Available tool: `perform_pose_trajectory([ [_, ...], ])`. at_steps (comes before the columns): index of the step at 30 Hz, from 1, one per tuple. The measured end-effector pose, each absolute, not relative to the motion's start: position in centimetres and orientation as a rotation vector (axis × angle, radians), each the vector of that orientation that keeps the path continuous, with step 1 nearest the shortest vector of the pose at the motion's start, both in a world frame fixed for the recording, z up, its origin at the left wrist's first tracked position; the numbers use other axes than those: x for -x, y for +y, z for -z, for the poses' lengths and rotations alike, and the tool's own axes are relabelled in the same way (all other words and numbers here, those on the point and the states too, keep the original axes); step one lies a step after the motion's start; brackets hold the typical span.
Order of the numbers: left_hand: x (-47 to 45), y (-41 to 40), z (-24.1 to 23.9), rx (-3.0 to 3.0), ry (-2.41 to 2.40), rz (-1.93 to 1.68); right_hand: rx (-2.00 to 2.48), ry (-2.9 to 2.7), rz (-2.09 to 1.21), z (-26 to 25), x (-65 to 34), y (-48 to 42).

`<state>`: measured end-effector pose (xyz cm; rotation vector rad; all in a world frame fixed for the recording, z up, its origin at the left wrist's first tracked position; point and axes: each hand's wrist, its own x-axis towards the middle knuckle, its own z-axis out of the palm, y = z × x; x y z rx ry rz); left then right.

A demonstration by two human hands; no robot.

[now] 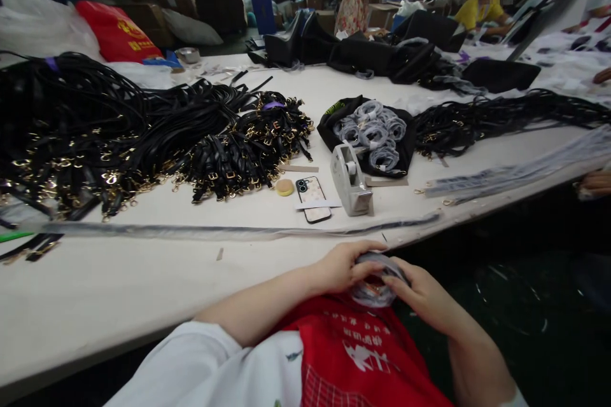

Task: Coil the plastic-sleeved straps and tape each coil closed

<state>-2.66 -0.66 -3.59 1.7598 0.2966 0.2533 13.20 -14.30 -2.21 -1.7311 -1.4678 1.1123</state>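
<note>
My left hand (341,267) and my right hand (422,296) both grip a coiled strap wrapped in clear plastic (377,280), held over my lap just below the white table's near edge (143,292). A long plastic-sleeved black strap (229,230) lies flat along the table in front of me. A grey tape dispenser (351,181) stands just beyond it. Several wrapped coils sit on a black bag (372,133) behind the dispenser.
A big heap of black straps with gold buckles (119,133) fills the left of the table. A phone (312,198) and a small round tan disc (285,187) lie near the dispenser. More straps (501,117) run right. Two people sit at the far end.
</note>
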Motion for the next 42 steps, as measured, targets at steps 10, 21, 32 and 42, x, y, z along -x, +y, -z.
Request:
perform_pose_trajectory([
  [10,3.1,-0.6,1.6,-1.902,0.262,-0.374,1.703,-1.432,-1.198,1.9,-12.8,-14.0],
  [21,5.3,-3.0,5.2,-2.015,0.363,-0.107,1.544,-1.518,-1.58,3.6,-11.0,-13.0],
  [32,8.0,-2.8,6.2,-1.665,0.566,-0.035,1.829,-1.81,-0.379,4.0,-10.8,-0.6],
  [42,10.0,-2.0,7.2,-1.557,0.77,-0.213,2.051,-1.927,-0.155,7.3,-8.6,6.0],
])
